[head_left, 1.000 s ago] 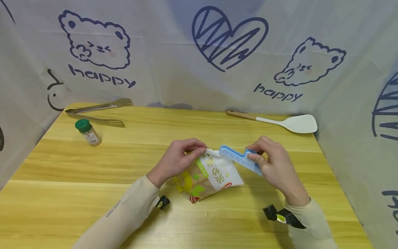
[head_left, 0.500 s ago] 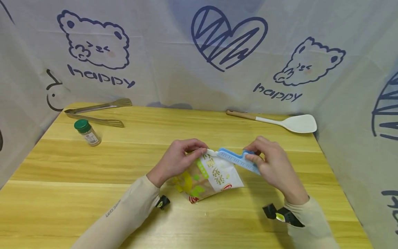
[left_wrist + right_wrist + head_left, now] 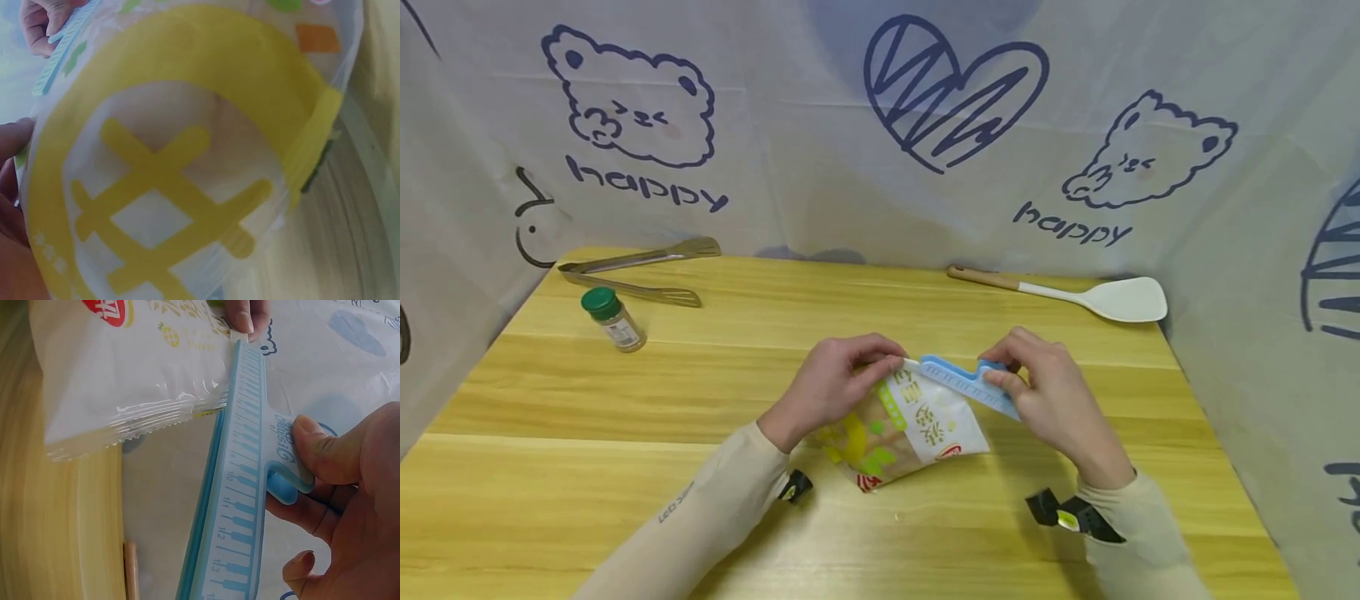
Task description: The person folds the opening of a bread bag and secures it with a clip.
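A white and clear plastic food bag (image 3: 925,421) with green, yellow and red print is held up near the table's middle. My left hand (image 3: 842,379) pinches its folded top edge at the left end. In my right hand (image 3: 1052,396) is a light blue clip (image 3: 966,385), gripped by its handle between thumb and fingers. The right wrist view shows piano-key marks and numbers along the clip (image 3: 240,462), whose far end lies over the bag's folded edge, close to the left fingertips. Most of the clip's near half extends past the bag's corner. The bag's printed side (image 3: 187,44) fills the left wrist view.
Metal tongs (image 3: 640,271) lie spread at the back left of the wooden table (image 3: 700,383). In front of them stands a green-capped seasoning jar (image 3: 613,319). A white spatula (image 3: 1075,296) with a wooden handle lies at the back right, before a cloth wall (image 3: 820,192).
My right hand has moved slightly left with the clip, which now covers more of the bag's folded edge. My left hand keeps its pinch, nearly still.
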The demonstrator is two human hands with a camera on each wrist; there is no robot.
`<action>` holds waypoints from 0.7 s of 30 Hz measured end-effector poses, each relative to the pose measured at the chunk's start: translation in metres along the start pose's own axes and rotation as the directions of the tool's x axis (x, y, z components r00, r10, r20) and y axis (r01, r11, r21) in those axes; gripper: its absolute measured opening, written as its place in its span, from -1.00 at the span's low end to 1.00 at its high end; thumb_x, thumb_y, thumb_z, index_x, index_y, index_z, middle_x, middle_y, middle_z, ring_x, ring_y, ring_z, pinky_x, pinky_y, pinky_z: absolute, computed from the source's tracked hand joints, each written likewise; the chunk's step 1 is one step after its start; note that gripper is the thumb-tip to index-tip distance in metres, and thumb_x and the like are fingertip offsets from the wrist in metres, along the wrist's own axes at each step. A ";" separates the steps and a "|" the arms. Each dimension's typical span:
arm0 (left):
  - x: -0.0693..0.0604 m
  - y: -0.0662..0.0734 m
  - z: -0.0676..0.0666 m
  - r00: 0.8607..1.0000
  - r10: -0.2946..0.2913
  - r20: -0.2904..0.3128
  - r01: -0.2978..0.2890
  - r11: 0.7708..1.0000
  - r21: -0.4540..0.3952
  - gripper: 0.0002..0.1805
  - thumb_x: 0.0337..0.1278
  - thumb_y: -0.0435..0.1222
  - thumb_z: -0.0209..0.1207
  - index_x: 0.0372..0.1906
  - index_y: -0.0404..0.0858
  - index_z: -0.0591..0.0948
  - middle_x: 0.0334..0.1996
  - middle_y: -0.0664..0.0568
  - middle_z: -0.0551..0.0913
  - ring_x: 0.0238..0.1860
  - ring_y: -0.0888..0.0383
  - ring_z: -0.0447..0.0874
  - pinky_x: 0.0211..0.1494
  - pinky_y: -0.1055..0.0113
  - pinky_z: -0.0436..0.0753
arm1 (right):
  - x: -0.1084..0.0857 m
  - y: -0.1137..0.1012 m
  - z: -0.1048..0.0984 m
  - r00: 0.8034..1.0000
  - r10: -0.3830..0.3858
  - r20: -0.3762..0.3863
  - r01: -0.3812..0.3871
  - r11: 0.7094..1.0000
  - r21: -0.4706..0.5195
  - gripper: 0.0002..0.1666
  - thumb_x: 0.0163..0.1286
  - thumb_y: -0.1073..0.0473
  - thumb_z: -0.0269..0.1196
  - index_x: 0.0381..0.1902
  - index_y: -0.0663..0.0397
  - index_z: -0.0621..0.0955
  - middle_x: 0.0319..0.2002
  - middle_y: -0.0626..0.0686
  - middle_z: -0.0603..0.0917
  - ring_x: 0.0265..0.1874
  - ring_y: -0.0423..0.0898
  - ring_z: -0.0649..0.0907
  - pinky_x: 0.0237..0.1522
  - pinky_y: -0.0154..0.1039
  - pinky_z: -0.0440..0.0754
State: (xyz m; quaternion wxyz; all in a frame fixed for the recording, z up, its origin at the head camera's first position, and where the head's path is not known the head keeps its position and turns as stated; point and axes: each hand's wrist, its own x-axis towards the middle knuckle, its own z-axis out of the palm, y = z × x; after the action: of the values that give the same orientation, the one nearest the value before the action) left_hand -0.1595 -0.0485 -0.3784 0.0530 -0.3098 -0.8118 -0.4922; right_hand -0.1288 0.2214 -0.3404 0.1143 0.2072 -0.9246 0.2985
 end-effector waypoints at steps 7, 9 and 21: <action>0.000 -0.001 0.002 0.999 -0.037 0.014 0.038 0.997 -0.071 -0.90 0.29 -0.33 0.25 -0.21 -0.25 0.57 -0.33 0.12 0.77 -0.43 0.32 0.66 -0.41 0.37 0.54 | 0.002 -0.003 0.001 0.999 0.035 0.033 -0.035 0.999 0.018 -0.89 0.31 0.32 0.34 -0.23 0.05 0.66 -0.33 -0.11 0.59 -0.47 -0.10 0.44 -0.35 -0.15 0.34; 0.000 -0.002 0.001 0.999 -0.034 0.025 0.036 0.995 -0.092 -0.91 0.30 -0.33 0.25 -0.20 -0.26 0.60 -0.34 0.12 0.76 -0.42 0.31 0.67 -0.40 0.36 0.57 | 0.002 -0.004 0.002 0.998 0.041 0.038 -0.042 0.999 0.019 -0.90 0.32 0.32 0.33 -0.22 0.06 0.66 -0.32 -0.09 0.58 -0.46 -0.09 0.45 -0.37 -0.16 0.34; -0.002 -0.006 -0.006 0.996 -0.029 0.080 0.037 0.993 -0.108 -0.92 0.35 -0.35 0.19 -0.15 -0.30 0.59 -0.31 0.12 0.75 -0.40 0.28 0.66 -0.37 0.36 0.55 | 0.005 -0.006 0.006 0.997 0.069 0.046 -0.070 0.997 0.014 -0.90 0.33 0.30 0.32 -0.20 0.07 0.65 -0.31 -0.08 0.56 -0.47 -0.08 0.43 -0.39 -0.15 0.35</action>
State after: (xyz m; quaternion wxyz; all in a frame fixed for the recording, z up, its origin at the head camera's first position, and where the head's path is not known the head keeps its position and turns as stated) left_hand -0.1626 -0.0562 -0.3806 -0.0040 -0.3177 -0.7902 -0.5240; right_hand -0.1309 0.2116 -0.3400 0.0810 0.1826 -0.9313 0.3045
